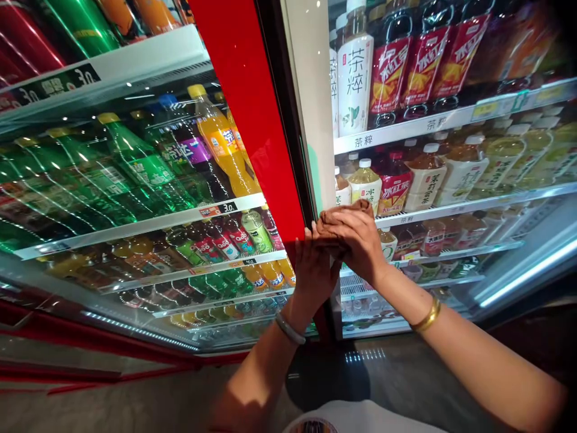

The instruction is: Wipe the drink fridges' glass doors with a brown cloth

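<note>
My right hand [363,240], with a gold bangle at its wrist, is closed on a crumpled brown cloth [332,242]. It presses the cloth to the pale door frame [311,114] between two drink coolers. Just left of it and lower, my left hand [312,273], wearing a grey band, rests against the dark edge of the frame. Its fingers point upward, stretched out, with the tips close to the cloth. Part of the left palm and thumb lies in shadow under the right hand.
Left stands a red-framed cooler [234,72] with shelves of soda bottles [146,168]. Behind glass on the right are tea bottles [356,72] on white shelves [460,111]. Below is a grey floor [180,391]. A red rail [54,367] runs at lower left.
</note>
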Motion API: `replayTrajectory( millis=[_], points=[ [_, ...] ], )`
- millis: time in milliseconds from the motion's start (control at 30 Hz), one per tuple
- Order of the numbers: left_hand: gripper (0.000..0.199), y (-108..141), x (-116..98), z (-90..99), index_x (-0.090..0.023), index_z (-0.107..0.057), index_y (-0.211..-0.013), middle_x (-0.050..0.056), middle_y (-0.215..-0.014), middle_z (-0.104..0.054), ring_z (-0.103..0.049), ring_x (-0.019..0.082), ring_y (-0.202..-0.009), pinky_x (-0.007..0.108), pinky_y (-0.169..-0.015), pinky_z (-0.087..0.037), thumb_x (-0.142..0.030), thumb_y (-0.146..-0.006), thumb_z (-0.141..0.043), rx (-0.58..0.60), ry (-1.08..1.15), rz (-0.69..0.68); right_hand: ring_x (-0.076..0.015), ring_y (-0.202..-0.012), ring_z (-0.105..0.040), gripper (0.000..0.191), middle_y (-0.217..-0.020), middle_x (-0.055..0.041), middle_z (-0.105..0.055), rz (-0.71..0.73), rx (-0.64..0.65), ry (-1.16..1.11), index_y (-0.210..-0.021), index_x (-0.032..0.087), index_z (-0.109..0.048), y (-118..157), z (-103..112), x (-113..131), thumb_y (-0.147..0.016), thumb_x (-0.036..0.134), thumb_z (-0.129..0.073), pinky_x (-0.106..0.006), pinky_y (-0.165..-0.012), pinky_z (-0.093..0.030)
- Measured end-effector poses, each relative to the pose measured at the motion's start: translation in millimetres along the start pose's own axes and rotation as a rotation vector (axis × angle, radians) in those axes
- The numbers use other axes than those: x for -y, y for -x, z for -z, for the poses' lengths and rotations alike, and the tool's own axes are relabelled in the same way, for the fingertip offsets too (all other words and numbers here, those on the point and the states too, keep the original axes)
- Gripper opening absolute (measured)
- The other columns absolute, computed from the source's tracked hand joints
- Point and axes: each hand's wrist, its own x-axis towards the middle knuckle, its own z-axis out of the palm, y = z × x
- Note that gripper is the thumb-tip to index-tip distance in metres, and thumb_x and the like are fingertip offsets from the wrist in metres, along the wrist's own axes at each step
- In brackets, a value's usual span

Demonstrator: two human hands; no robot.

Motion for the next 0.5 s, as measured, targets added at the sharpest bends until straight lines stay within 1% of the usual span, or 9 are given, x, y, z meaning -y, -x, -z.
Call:
replayTrajectory(
  millis=[67,133,167,233,300,367,433,500],
  points=[
    [0.057,-9.8,5.5,-0.8,-0.010,-0.055,-0.149,0.024,-0.167,-0.038,-0.025,0.037,-0.161,0.066,-0.131,-0.024,-0.039,-0.100,-0.060,0.009,0.020,-0.008,-0.0210,-0.136,-0.055,0.037,-0.138,-0.0029,-0.066,-0.017,-0.008,0.018,-0.127,0.030,-0.065,-9.4,-1.2,-4.4,-0.091,0.020,-0.068,-0.044,-0.117,-0.049],
    [0.054,-5.0,8.5,-7.8,-0.011,-0.057,-0.147,0.024,-0.167,-0.039,-0.027,0.037,-0.161,0.067,-0.131,-0.023,-0.036,-0.100,-0.060,0.034,0.035,-0.021,-0.0209,-0.137,-0.054,0.036,-0.137,-0.0029,-0.066,-0.038,0.011,0.034,-0.127,0.030,-0.065,-1.2,-3.9,-5.6,-0.092,0.019,-0.065,-0.044,-0.118,-0.049],
    [0.051,4.0,8.4,-12.8,-0.012,-0.059,-0.145,0.023,-0.166,-0.042,-0.029,0.037,-0.160,0.067,-0.131,-0.023,-0.034,-0.099,-0.061,0.053,0.047,-0.027,-0.0209,-0.137,-0.055,0.037,-0.135,-0.0039,-0.067,-0.056,0.026,0.039,-0.128,0.029,-0.065,10.2,-5.5,-3.4,-0.093,0.019,-0.064,-0.044,-0.117,-0.049],
    [0.045,32.4,4.4,-22.8,-0.013,-0.064,-0.140,0.021,-0.160,-0.051,-0.036,0.036,-0.158,0.067,-0.130,-0.027,-0.029,-0.098,-0.062,0.093,0.082,-0.038,-0.0209,-0.134,-0.057,0.038,-0.132,-0.0061,-0.068,-0.098,0.049,0.050,-0.131,0.025,-0.063,42.5,-8.5,7.6,-0.094,0.017,-0.060,-0.042,-0.113,-0.052],
    [0.038,65.3,-2.6,-30.2,-0.013,-0.069,-0.131,0.020,-0.150,-0.062,-0.045,0.036,-0.153,0.064,-0.126,-0.036,-0.025,-0.095,-0.065,0.110,0.098,-0.046,-0.0206,-0.129,-0.059,0.035,-0.126,-0.0069,-0.070,-0.133,0.041,0.070,-0.127,0.023,-0.063,77.0,-10.5,24.4,-0.094,0.014,-0.057,-0.041,-0.107,-0.055],
    [0.035,90.8,-8.6,-33.7,-0.011,-0.071,-0.127,0.021,-0.143,-0.068,-0.051,0.036,-0.148,0.060,-0.120,-0.045,-0.023,-0.094,-0.066,0.115,0.110,-0.045,-0.0203,-0.125,-0.061,0.032,-0.120,-0.0067,-0.071,-0.175,0.038,0.099,-0.122,0.023,-0.064,100.8,-11.8,40.5,-0.093,0.012,-0.056,-0.042,-0.105,-0.055],
    [0.033,100.3,-10.0,-33.6,-0.012,-0.072,-0.123,0.021,-0.143,-0.068,-0.053,0.036,-0.147,0.059,-0.117,-0.049,-0.022,-0.093,-0.067,0.110,0.125,-0.046,-0.0200,-0.121,-0.062,0.032,-0.117,-0.0066,-0.071,-0.227,0.042,0.127,-0.121,0.023,-0.065,106.2,-13.1,50.3,-0.093,0.010,-0.054,-0.043,-0.106,-0.052],
    [0.030,91.7,-6.2,-31.2,-0.014,-0.072,-0.120,0.021,-0.147,-0.064,-0.049,0.037,-0.150,0.062,-0.119,-0.046,-0.021,-0.092,-0.066,0.089,0.143,-0.051,-0.0204,-0.121,-0.062,0.034,-0.120,-0.0072,-0.071,-0.273,0.041,0.145,-0.124,0.023,-0.064,93.5,-15.0,51.5,-0.094,0.011,-0.052,-0.045,-0.109,-0.049]
  ],
)
